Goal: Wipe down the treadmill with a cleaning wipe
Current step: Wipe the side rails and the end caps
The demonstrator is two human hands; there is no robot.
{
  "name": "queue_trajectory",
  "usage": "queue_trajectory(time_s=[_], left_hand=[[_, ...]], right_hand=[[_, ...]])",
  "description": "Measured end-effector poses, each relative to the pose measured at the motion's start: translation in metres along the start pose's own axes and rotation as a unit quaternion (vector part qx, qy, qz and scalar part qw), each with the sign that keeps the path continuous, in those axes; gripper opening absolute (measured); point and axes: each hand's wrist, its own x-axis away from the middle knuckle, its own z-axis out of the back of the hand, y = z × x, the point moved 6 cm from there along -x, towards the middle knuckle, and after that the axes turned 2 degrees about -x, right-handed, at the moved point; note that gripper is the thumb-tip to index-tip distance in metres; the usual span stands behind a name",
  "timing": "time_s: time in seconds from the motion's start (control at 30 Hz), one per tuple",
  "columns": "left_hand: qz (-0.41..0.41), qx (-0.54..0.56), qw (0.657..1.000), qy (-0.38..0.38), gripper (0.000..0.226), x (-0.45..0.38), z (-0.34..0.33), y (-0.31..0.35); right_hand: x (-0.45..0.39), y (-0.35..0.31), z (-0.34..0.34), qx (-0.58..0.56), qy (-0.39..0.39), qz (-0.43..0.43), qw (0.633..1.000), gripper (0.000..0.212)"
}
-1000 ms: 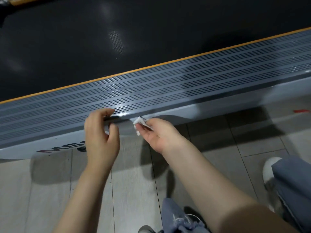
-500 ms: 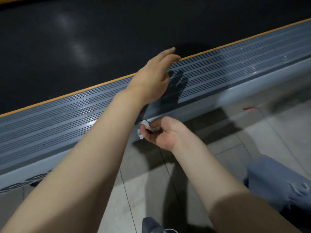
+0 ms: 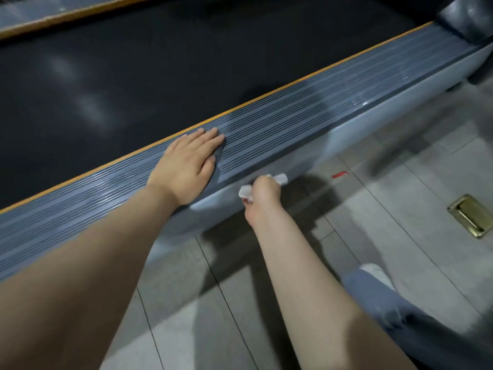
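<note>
The right hand (image 3: 262, 194) is curled around a small crumpled white cleaning wipe (image 3: 246, 193), and it presses this wipe against the pale grey outer side panel (image 3: 386, 102) of the treadmill, just under the lower edge of the ribbed grey side rail (image 3: 306, 124). The left hand (image 3: 188, 166) lies flat on the top of this rail with straight fingers, near the thin orange strip (image 3: 266, 96) at the rail's inner edge, and it holds nothing; it seems only to support the body. The wipe is touching the panel about in the middle of the rail's visible length. I judge that the work is somewhere in the middle: the rail shows shiny streaks which could be moisture, but I cannot tell for sure which parts are already cleaned. The long part of the side panel toward the far right end, by the dark rounded end cap (image 3: 469, 17), probably is left to do, and the wide black running belt (image 3: 160, 76) and the second rail at the far edge show no clear sign of wiping
</note>
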Motion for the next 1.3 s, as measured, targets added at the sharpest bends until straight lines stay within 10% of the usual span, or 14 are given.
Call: queue_trajectory(time_s=[0.1, 0.33, 0.57, 0.73, 0.87, 1.0, 1.13, 1.3], left_hand=[[-0.005, 0.002, 1.0, -0.007, 0.059, -0.001, 0.0, 0.0], [0.005, -0.011, 1.0, 0.002, 0.059, -0.004, 0.0, 0.0], [0.003, -0.01, 1.0, 0.008, 0.058, -0.004, 0.002, 0.0], [-0.001, -0.007, 1.0, 0.017, 0.058, -0.003, 0.001, 0.0], [0.004, -0.007, 1.0, 0.011, 0.058, -0.003, 0.001, 0.001], [0.006, -0.011, 1.0, 0.003, 0.058, -0.002, 0.001, 0.0], [0.01, -0.017, 1.0, -0.002, 0.059, -0.002, 0.002, 0.0], [0.011, -0.018, 1.0, -0.002, 0.059, -0.002, 0.001, -0.001]], right_hand=[[-0.024, -0.019, 0.021, 0.026, 0.029, 0.012, 0.999, 0.047], [-0.009, -0.107, 0.031, 0.111, 0.135, 0.388, 0.905, 0.032], [-0.038, -0.009, 0.028, 0.002, 0.076, 0.149, 0.986, 0.032], [0.021, -0.039, -0.011, 0.033, 0.063, 0.401, 0.913, 0.06], [0.011, -0.033, -0.021, 0.081, 0.117, 0.405, 0.903, 0.066], [-0.047, -0.021, 0.003, -0.103, 0.094, 0.155, 0.978, 0.073], [-0.083, -0.015, 0.023, -0.203, -0.019, -0.025, 0.979, 0.083], [-0.073, -0.074, 0.022, -0.134, 0.047, 0.117, 0.983, 0.085]])
